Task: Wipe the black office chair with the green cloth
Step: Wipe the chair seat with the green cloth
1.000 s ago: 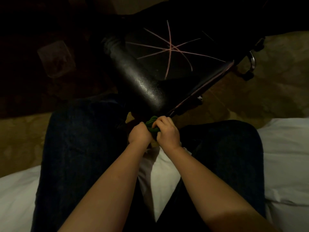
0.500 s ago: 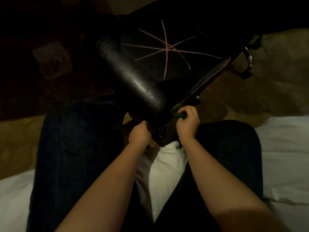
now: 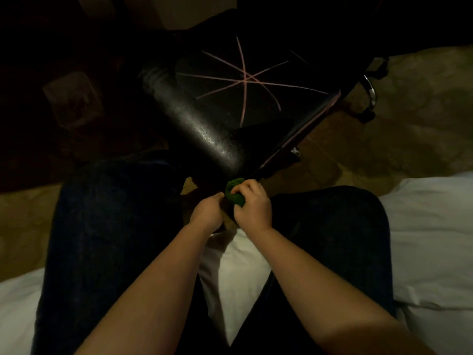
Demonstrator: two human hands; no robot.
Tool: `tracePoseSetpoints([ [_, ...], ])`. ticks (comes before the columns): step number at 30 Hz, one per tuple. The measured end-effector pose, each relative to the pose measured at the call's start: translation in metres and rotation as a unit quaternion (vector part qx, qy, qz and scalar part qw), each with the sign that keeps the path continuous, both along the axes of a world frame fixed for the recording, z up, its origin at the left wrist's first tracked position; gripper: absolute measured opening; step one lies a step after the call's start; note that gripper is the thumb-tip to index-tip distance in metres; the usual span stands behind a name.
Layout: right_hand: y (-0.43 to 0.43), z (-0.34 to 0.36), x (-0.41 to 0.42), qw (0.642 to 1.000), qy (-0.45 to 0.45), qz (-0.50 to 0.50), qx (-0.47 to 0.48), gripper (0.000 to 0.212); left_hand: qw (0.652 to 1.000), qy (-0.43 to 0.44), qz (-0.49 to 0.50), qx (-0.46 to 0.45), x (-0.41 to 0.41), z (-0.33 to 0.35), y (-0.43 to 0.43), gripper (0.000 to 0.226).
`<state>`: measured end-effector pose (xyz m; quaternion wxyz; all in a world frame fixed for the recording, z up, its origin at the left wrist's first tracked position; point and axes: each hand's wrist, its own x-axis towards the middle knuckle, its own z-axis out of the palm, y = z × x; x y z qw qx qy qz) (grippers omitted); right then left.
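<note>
The black office chair (image 3: 204,134) stands tipped toward me between my knees, its seat marked with thin pink lines. A bunched green cloth (image 3: 234,193) sits at the chair's lowest near corner. My right hand (image 3: 253,207) grips the cloth and holds it against that corner. My left hand (image 3: 207,213) is curled just left of the cloth, low on the chair's near edge; what its fingers hold is hidden in shadow.
I sit on a white bed (image 3: 430,226), my legs in dark jeans (image 3: 107,226) either side of the chair. A chair caster and chrome part (image 3: 371,93) show at the upper right over a patterned carpet (image 3: 384,149). A pale square object (image 3: 71,98) lies at the dim left.
My right hand slid the cloth from the chair's right edge back down and left to the near corner, close to my left hand. The left hand stayed in place.
</note>
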<state>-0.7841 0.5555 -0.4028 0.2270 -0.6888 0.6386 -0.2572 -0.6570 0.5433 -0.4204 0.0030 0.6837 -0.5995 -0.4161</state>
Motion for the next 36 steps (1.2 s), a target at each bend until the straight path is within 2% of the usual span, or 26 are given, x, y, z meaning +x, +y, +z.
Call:
tracePoseSetpoints([
  [3, 0.003, -0.003, 0.014, 0.996, 0.036, 0.061, 0.048, 0.042, 0.999, -0.046, -0.008, -0.023, -0.004, 0.002, 0.0, 0.022],
  [7, -0.001, 0.0, 0.016, 0.993, 0.087, 0.051, 0.055, 0.042, 0.997, -0.041, 0.053, -0.038, -0.004, 0.007, -0.002, 0.017],
  [14, -0.01, 0.007, -0.003, 0.998, 0.046, -0.025, -0.022, 0.039, 0.98, 0.023, 0.169, -0.105, -0.008, 0.014, -0.01, 0.033],
  [15, -0.012, 0.008, -0.006, 0.998, 0.046, -0.032, -0.029, 0.039, 0.978, 0.018, 0.158, -0.136, -0.008, 0.015, -0.01, 0.035],
  [18, -0.023, 0.013, -0.015, 0.996, 0.055, -0.044, -0.048, 0.04, 0.969, -0.024, 0.041, -0.243, -0.01, 0.016, -0.008, 0.051],
  [21, -0.039, 0.017, -0.029, 0.994, 0.044, -0.073, -0.061, 0.042, 0.974, -0.051, -0.051, -0.217, -0.011, 0.011, -0.005, 0.078],
  [24, -0.051, 0.019, -0.042, 0.989, 0.01, -0.135, -0.054, 0.04, 0.976, -0.082, -0.103, -0.172, -0.009, 0.004, -0.003, 0.089],
  [29, -0.045, 0.016, -0.04, 0.982, -0.022, -0.179, -0.048, 0.038, 0.977, -0.092, -0.109, -0.157, -0.019, 0.002, -0.005, 0.086],
  [36, -0.019, 0.005, -0.013, 0.998, -0.003, -0.053, -0.033, 0.044, 0.976, -0.108, -0.098, -0.163, -0.017, 0.0, -0.005, 0.083],
])
